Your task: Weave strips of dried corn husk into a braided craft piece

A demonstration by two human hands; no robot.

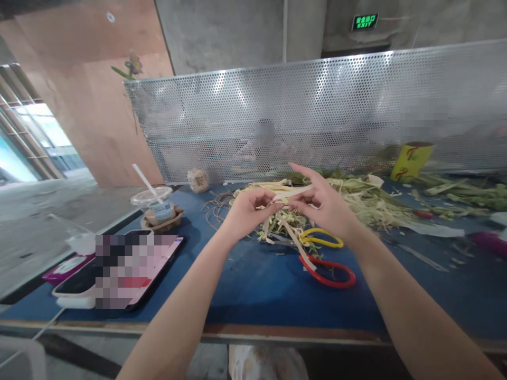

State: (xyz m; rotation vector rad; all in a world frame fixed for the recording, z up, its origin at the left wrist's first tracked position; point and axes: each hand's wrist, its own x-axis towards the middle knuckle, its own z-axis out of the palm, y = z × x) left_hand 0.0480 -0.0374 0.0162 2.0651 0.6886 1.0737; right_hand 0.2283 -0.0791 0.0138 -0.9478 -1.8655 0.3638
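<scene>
Pale strip (295,193), raised above the blue surface (269,298), pinched by the fingers of left hand (252,210) and right hand (329,205). Best worked with light, even tension, pinches close together, to avoid splitting.

Held strip (293,193): matt, papery | Scissor grips (338,285): glossy plastic | Blades (283,241): metal | Partition (245,105): perforated metal, shiny | Tabletop (253,301): matt | Cup (162,211): plastic
</scene>
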